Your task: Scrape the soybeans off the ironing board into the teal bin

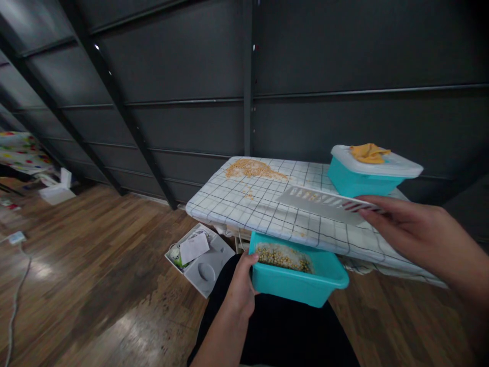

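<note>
Blue tub (292, 286): just below the table's (225, 201) near edge, left hand (241, 289) clamped on its left end; a slackening grip could tip its grains (282, 259) out.
White card (324, 208): over the table, pinched by the right hand's (414, 229) fingers.
Loose grain (250, 169): near the table's far-left corner; a careless card stroke could scatter it floorward.

grains (247, 168) at left on table (229, 204), lidded box (359, 183) at right, cloth (367, 153) atop it, open box (292, 286) in front
</note>
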The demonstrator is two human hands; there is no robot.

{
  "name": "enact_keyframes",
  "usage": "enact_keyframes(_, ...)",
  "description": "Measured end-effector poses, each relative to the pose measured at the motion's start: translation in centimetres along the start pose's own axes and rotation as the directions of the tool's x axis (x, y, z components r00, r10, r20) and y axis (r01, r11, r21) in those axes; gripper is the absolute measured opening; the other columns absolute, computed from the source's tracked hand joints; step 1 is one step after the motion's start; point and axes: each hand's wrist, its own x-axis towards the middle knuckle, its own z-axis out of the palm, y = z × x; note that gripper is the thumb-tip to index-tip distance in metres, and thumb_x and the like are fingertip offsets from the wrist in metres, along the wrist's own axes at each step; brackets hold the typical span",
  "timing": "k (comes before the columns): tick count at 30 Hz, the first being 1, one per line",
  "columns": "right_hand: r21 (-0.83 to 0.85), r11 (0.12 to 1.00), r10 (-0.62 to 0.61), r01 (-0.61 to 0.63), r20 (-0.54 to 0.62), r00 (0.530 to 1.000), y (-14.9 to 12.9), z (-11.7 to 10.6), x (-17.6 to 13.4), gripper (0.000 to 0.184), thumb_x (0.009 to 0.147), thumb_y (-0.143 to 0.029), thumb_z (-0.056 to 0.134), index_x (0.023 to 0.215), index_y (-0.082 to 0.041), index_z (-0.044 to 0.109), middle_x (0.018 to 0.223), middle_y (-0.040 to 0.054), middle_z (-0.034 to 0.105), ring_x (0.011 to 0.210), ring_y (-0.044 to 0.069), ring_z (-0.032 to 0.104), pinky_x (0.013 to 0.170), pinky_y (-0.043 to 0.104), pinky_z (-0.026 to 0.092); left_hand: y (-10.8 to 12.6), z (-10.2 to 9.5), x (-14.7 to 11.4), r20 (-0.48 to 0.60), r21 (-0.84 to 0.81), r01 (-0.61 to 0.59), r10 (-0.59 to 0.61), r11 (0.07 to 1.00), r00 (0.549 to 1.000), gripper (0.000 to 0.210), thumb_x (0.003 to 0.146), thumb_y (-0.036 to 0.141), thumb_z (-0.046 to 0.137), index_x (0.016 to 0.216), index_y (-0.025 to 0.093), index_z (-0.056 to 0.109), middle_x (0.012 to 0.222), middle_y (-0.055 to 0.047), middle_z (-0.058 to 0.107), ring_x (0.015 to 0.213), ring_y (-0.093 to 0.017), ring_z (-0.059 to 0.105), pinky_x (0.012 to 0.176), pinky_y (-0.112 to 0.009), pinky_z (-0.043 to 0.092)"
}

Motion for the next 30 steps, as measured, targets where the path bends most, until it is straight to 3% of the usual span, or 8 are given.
enact_keyframes(3,-0.098,0.960,0.256,-0.261,-0.066,0.965,1.6,1.3,1.6,0.045,0.086,-0.040,0.049,0.118,-0.016,0.069,0.087,0.0124,0.076,0.073,0.031,0.071,0.063,0.039,0.053,-0.1,0.1,0.1,-0.009,0.004,0.003,-0.003,1.000,1.000,0.069,0.070,0.050,0.064,0.133,0.024,0.058,0.123,-0.007,0.069,0.111,-0.030,0.064,0.071,-0.031,0.054)
enact_keyframes(5,-0.185,0.913,0.354,-0.364,-0.090,0.931,2.2,2.3,3.0,0.045,0.088,-0.035,0.044,0.120,-0.013,0.067,0.091,0.0170,0.075,0.079,0.033,0.070,0.066,0.039,0.050,-0.1,0.2,0.1,-0.021,0.007,0.007,-0.006,1.000,1.000,0.069,0.069,0.050,0.065,0.132,0.024,0.058,0.124,-0.007,0.069,0.111,-0.030,0.064,0.071,-0.032,0.054)
enact_keyframes(9,-0.251,0.902,0.364,-0.352,0.000,0.931,2.8,4.4,5.3,0.048,0.095,-0.030,0.031,0.126,-0.007,0.061,0.105,0.0243,0.072,0.086,0.032,0.068,0.068,0.037,0.045,-0.1,0.5,0.2,-0.003,0.002,0.009,-0.008,1.000,1.000,0.065,0.069,0.050,0.066,0.128,0.023,0.060,0.124,-0.007,0.068,0.111,-0.029,0.064,0.071,-0.031,0.054)
enact_keyframes(17,-0.294,0.863,0.430,-0.412,-0.004,0.903,4.7,7.8,6.6,0.045,0.095,-0.026,0.034,0.125,-0.011,0.063,0.096,0.0210,0.072,0.081,0.032,0.067,0.068,0.039,0.046,0.0,0.4,0.3,0.005,-0.011,0.012,-0.012,1.000,1.000,0.066,0.067,0.049,0.068,0.127,0.023,0.060,0.116,-0.007,0.071,0.106,-0.028,0.065,0.070,-0.031,0.054)
enact_keyframes(30,-0.368,0.877,0.366,-0.309,0.094,0.926,4.1,7.3,7.2,0.043,0.094,-0.025,0.036,0.121,-0.011,0.066,0.090,0.0193,0.073,0.078,0.031,0.068,0.064,0.037,0.045,-0.2,0.1,0.2,0.021,0.001,0.019,-0.019,1.000,1.000,0.070,0.068,0.051,0.066,0.131,0.022,0.059,0.118,-0.007,0.071,0.103,-0.028,0.066,0.071,-0.031,0.053)
